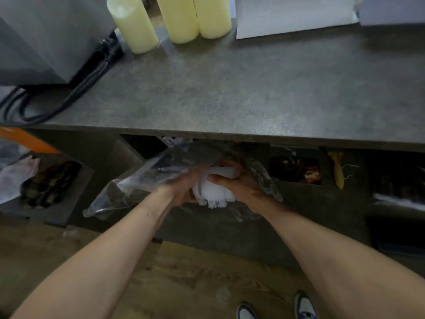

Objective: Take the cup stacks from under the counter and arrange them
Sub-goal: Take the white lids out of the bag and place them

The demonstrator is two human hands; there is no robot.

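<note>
A white stack of cups (215, 191) lies on its side just below the counter's front edge, partly inside a clear plastic bag (142, 178). My left hand (181, 188) grips the stack's left side together with the bag. Wrapped over the right end of the stack is my right hand (236, 180), thumb on top. The bag's far part runs back under the counter (230, 100) and is hidden there. Motion blur softens both hands.
Three pale yellow cylinders (174, 19) stand at the counter's back, beside a grey machine (46, 38) with black cables (76, 90). White paper (294, 14) lies at the back right. Shelf compartments below hold bags and dark items. My shoes (276, 307) are on the wooden floor.
</note>
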